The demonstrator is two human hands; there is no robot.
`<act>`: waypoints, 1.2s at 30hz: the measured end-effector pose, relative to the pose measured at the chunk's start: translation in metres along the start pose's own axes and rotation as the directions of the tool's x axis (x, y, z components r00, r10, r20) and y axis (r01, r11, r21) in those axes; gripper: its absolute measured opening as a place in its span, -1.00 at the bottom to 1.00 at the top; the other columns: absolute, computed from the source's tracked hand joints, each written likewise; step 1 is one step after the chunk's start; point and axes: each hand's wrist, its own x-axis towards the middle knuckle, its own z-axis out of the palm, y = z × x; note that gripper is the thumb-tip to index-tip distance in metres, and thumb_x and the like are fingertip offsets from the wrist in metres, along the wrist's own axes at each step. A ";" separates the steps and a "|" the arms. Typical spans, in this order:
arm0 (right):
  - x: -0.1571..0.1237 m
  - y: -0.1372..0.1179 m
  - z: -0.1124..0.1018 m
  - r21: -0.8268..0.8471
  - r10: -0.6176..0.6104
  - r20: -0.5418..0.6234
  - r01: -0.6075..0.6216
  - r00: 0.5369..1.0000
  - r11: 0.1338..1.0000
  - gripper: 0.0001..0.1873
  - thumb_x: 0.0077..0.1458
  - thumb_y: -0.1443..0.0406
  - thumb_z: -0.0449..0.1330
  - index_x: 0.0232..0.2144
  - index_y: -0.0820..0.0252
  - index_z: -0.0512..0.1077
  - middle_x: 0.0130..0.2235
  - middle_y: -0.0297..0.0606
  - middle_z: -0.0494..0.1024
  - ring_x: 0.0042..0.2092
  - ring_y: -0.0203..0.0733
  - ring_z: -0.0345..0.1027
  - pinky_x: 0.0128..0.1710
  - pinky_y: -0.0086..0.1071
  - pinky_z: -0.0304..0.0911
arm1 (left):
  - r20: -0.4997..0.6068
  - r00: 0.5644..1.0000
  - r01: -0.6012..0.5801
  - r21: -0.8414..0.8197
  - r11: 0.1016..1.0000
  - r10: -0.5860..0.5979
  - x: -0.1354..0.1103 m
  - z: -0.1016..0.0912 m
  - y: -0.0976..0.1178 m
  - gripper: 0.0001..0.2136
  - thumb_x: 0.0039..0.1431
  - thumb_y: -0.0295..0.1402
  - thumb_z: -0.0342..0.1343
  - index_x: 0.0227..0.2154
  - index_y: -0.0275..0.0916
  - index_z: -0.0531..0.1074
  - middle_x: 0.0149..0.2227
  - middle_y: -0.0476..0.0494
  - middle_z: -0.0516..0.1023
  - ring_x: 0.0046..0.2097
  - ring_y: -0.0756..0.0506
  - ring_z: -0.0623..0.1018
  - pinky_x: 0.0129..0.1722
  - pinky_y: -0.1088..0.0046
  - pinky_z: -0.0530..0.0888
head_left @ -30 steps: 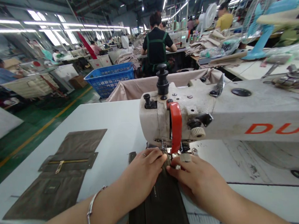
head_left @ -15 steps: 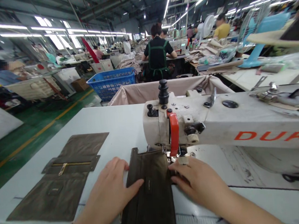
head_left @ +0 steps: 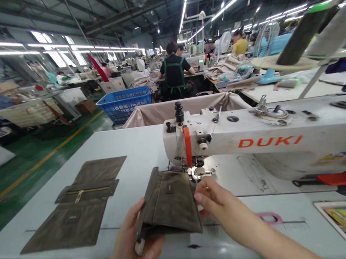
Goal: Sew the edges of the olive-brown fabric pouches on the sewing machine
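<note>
A dark olive fabric pouch piece (head_left: 174, 203) with a small label lies at the needle area of the white sewing machine (head_left: 215, 138), its near edge raised and gaping. My left hand (head_left: 139, 240) grips its near left corner, thumb along the side flap and fingers underneath. At the right edge of the pouch is my right hand (head_left: 211, 200), thumb and fingers closed in a pinch; what lies between the fingertips is hidden. A second olive fabric piece (head_left: 92, 213), with a brass zipper (head_left: 79, 196) and a label, lies flat on the table to the left.
The pale worktable (head_left: 117, 144) has a ruler strip near its front. A pink oval object (head_left: 270, 217) and a tray (head_left: 332, 220) sit at right. Behind are a cloth-lined bin (head_left: 147, 113), a blue basket (head_left: 123, 103) and a person in a green-strapped apron (head_left: 174, 69).
The pouch's near end has been lifted and shortened in view, its opening now showing. My left hand has moved down to its near corner. My right fingers have drawn into a pinch. The view has turned right.
</note>
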 end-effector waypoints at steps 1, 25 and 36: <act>-0.007 0.003 0.014 0.259 0.086 -0.008 -0.081 0.996 0.962 -0.78 0.30 0.11 0.07 -0.29 0.12 0.26 -0.42 -0.41 0.39 -0.36 -0.27 0.37 -0.44 -0.47 0.25 | 0.033 0.996 0.077 0.072 0.994 -0.079 -0.006 -0.009 -0.007 -0.41 0.05 0.24 0.05 -0.44 -0.30 0.46 -0.62 -0.16 0.52 -0.78 0.06 0.28 -0.81 0.61 0.12; -0.072 0.039 0.052 -0.550 -0.630 -0.034 0.511 0.776 0.660 -0.83 0.31 0.43 0.05 -0.20 0.23 0.45 -0.37 -0.23 0.48 -0.37 -0.17 0.28 -0.38 -0.33 0.25 | 0.730 0.570 -0.645 0.682 -0.345 0.378 -0.019 0.008 -0.024 -0.71 0.34 -0.59 -0.08 0.02 -0.19 0.38 -0.10 -0.13 0.51 -0.09 -0.09 0.48 -0.08 0.38 0.47; -0.074 0.036 0.042 -0.535 -0.589 0.025 0.509 0.807 0.675 -0.82 0.31 0.44 0.04 -0.21 0.26 0.46 -0.34 -0.20 0.47 -0.34 -0.17 0.33 -0.33 -0.34 0.35 | 0.711 0.571 -0.631 0.700 -0.334 0.410 -0.016 0.011 -0.030 -0.81 0.36 -0.56 -0.05 -0.10 -0.18 0.38 -0.19 -0.10 0.50 -0.14 -0.11 0.46 -0.11 0.35 0.42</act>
